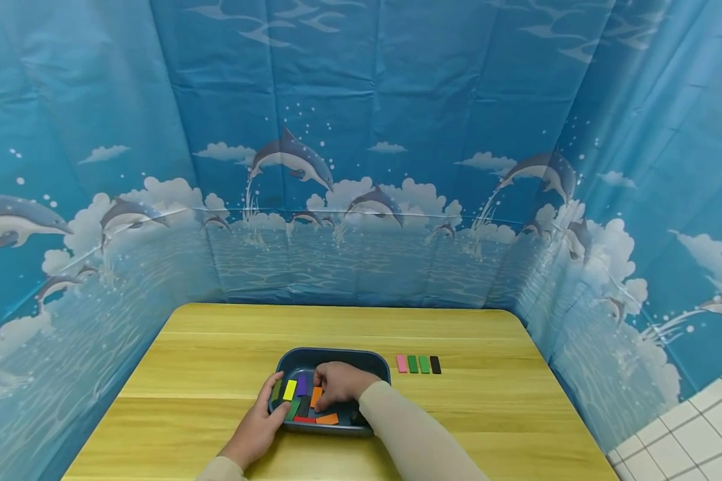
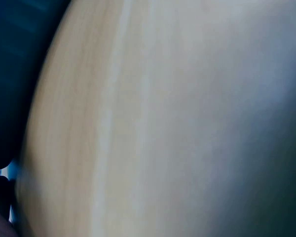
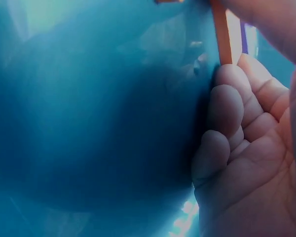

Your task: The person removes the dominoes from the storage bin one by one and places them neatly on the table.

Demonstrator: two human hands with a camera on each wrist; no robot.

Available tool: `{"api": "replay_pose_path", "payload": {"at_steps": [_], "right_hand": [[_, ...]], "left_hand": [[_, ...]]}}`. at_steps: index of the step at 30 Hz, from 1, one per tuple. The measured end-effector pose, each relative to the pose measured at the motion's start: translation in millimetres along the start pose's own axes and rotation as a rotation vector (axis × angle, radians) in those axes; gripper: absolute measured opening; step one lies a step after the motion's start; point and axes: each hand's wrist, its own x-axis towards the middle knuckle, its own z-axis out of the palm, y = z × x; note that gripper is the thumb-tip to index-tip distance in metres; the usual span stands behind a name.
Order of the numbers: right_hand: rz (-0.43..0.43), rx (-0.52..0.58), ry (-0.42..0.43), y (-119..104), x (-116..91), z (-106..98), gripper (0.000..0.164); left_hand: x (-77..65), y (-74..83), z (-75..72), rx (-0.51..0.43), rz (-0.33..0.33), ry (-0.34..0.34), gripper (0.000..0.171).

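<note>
In the head view we see a deep, dark blue tray [image 1: 331, 431] with rounded corners and a smooth, glossy wall, resting on a table [image 1: 493, 414] of yellowish wood grain. Inside it lie thin, flat rectangular blocks: a yellow block [image 1: 290, 389], a purple block [image 1: 302, 385], a green block [image 1: 292, 410], a black block [image 1: 303, 406], a red block [image 1: 304, 419] and a second orange block [image 1: 327, 419]. The right hand [image 1: 339, 386] reaches into the tray and pinches an orange block [image 1: 316, 397]; the hand and its pale sleeve [image 1: 418, 431] hide much of the tray's right part. The left hand [image 1: 259, 421] holds the tray's left side between thumb and fingers. Right of the tray we find a pink block [image 1: 402, 363], two green blocks [image 1: 418, 364] and another black block [image 1: 436, 365], upright in a row. A creased, shiny curtain [image 1: 361, 87] (dolphins leaping all over it) hangs around the table, with white tiles [image 1: 698, 427] at lower right.

In the left wrist view we get blurred wood grain and the tray's dark wall.

In the right wrist view we see the pinched block's straight edge at the fingertips, against glossy blue.
</note>
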Motion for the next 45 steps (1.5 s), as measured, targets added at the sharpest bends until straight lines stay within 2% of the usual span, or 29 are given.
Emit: {"api": "replay_pose_path", "payload": {"at_steps": [4,23,32,37,42,45], "right_hand": [[-0.001,0.02,0.001,3,-1,0,0.035],[-0.007,0.043,0.0,9,-1,2,0.034],[0.009,0.125,-0.014,6,-6,-7,0.036],[-0.024,0.207,0.005,10,-12,-27,0.037],[-0.091,0.349,0.064,22,-24,-66,0.043],[-0.076,0.386,0.118,39,-38,-90,0.048]], "left_hand": [[0.3,0.5,1.6,0.006,-0.007,0.009,0.06],[-0.1,0.7,4.8,-0.004,-0.016,0.001,0.061],[-1.0,3.3,2.7,0.008,-0.02,0.004,0.062],[-1.8,3.1,3.4,0.018,-0.017,0.013,0.062],[-1.9,4.8,2.0,0.034,0.002,0.015,0.063],[-1.8,5.3,1.5,0.046,0.004,0.011,0.062]]}}
